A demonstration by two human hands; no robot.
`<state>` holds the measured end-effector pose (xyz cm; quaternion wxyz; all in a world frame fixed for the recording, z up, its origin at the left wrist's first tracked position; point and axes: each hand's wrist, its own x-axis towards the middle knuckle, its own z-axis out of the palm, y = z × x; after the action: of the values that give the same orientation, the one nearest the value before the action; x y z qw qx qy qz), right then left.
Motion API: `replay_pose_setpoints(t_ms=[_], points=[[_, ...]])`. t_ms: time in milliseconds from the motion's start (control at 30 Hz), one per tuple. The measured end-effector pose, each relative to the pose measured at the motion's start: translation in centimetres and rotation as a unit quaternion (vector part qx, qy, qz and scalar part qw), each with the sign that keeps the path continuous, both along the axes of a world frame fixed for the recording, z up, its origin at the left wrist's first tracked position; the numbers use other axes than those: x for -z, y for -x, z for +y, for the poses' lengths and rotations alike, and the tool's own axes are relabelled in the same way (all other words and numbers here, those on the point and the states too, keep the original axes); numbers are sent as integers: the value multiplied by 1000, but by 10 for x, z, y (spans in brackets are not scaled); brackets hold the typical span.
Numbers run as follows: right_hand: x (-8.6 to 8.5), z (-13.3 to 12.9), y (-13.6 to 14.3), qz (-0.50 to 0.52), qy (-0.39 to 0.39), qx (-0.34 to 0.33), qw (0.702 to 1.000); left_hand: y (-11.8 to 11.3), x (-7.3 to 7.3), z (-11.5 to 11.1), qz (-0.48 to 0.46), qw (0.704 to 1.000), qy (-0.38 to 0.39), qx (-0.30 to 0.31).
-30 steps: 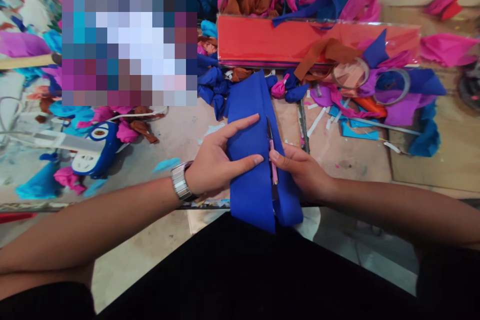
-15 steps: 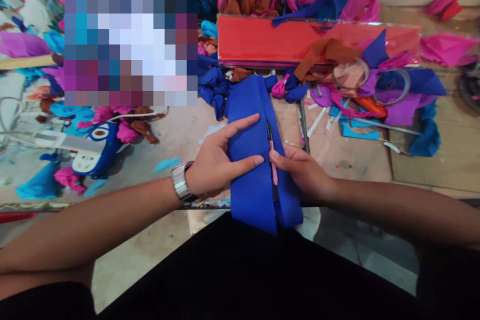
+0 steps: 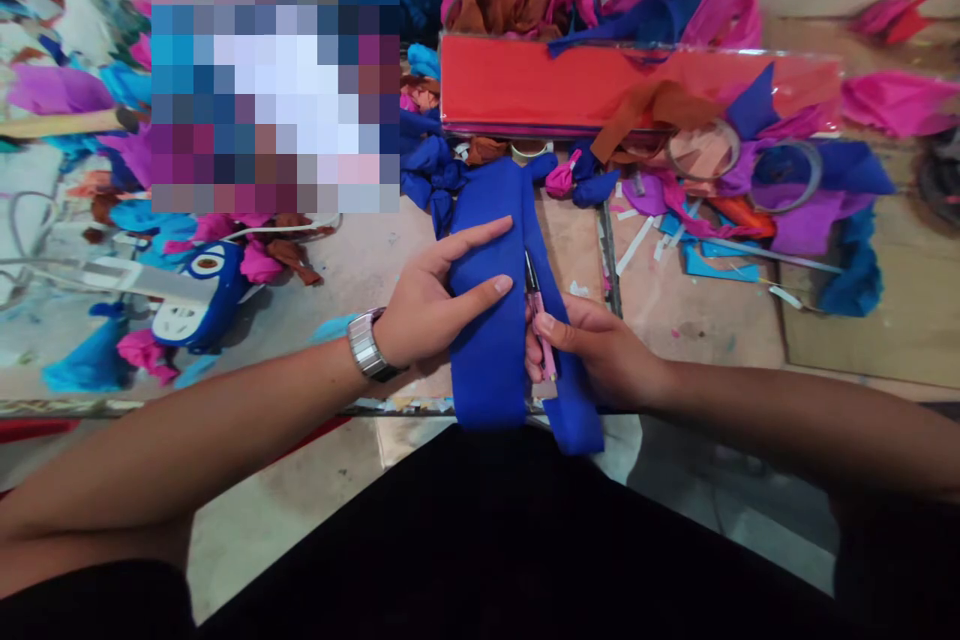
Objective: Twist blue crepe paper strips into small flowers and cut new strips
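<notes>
A long strip of blue crepe paper [image 3: 487, 320] runs from the table over its front edge. My left hand [image 3: 439, 295] lies on it with thumb and index finger stretched apart; its other fingers are hidden. In my right hand [image 3: 592, 335] is a slim pink-handled cutter knife [image 3: 535, 295], its dark tip pointing away from me. The tip sits in a slit that splits a narrower blue band [image 3: 574, 410] from the wider part. Some right fingertips show through the gap, beneath the knife.
A red packet in clear wrap [image 3: 540, 85] lies at the back, under heaped coloured paper scraps. Two tape rolls, one of them a clear ring [image 3: 787, 175], lie to the right. At the left is a blue-and-white power strip [image 3: 199, 295] with cables. A blurred patch hides the area behind.
The knife and right hand have come slightly toward me, and the slit gapes wider, parting the lower ends of the blue paper. My left hand has shifted little.
</notes>
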<state>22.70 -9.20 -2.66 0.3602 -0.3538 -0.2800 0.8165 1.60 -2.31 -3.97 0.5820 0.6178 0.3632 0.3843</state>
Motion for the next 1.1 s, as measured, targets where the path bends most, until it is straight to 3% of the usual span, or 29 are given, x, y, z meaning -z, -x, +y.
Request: replay_pose_setpoints(t_ms=[300, 1100], points=[[-1, 1, -1, -16, 22, 8, 1000, 2, -2, -7, 40, 997, -68, -5], [-2, -1, 5, 4, 67, 31, 997, 0, -4, -10, 39, 997, -72, 13]])
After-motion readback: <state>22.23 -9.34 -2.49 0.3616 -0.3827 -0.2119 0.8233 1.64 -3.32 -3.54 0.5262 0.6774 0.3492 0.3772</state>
